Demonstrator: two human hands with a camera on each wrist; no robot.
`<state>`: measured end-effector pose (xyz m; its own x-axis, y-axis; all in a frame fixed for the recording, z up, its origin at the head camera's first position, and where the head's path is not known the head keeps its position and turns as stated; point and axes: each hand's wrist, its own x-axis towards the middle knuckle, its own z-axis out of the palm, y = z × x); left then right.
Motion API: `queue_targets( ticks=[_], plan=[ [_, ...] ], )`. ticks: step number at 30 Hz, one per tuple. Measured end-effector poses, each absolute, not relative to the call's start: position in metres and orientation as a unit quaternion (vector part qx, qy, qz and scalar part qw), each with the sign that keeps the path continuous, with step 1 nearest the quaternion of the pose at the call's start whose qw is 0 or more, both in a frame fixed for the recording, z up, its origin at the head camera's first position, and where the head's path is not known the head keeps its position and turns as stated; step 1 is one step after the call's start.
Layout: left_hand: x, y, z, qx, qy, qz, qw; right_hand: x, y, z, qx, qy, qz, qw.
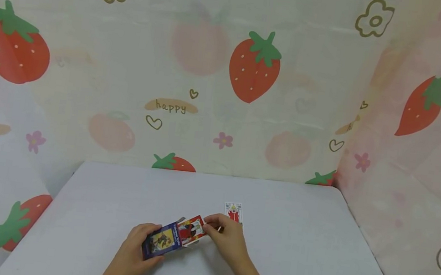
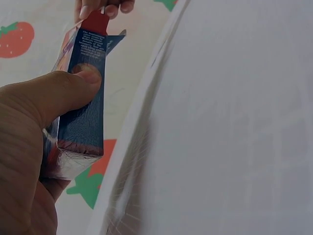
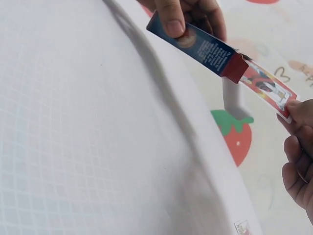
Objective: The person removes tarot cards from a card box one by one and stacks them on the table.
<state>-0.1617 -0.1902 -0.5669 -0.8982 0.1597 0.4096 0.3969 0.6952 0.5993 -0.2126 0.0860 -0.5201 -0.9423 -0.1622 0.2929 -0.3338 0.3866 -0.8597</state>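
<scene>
My left hand (image 1: pixel 137 247) grips a dark blue card box (image 1: pixel 162 242) by its sides, tilted up to the right above the table. In the left wrist view, the thumb presses the box's narrow printed side (image 2: pixel 82 117). From the box's open end a tarot card (image 1: pixel 190 231) with a red picture sticks partway out. The thumb and fingers of my right hand (image 1: pixel 227 239) pinch that card's outer end. In the right wrist view, a red flap (image 3: pixel 236 68) stands at the box mouth beside the card. How many cards remain inside is hidden.
Behind the right hand, another card (image 1: pixel 234 211) with a red figure lies on the white table (image 1: pixel 295 238), partly covered by that hand. Cloth walls (image 1: pixel 316 99) with strawberry prints stand behind the table and at both sides.
</scene>
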Motion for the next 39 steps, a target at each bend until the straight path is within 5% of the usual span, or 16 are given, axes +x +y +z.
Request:
queue_targets(
  ticks=[39],
  plan=[
    [-0.16,-0.189,-0.567,-0.147,-0.907,-0.358,0.169,-0.223,0.118,-0.497,0.155,-0.852,0.49,0.099]
  ],
)
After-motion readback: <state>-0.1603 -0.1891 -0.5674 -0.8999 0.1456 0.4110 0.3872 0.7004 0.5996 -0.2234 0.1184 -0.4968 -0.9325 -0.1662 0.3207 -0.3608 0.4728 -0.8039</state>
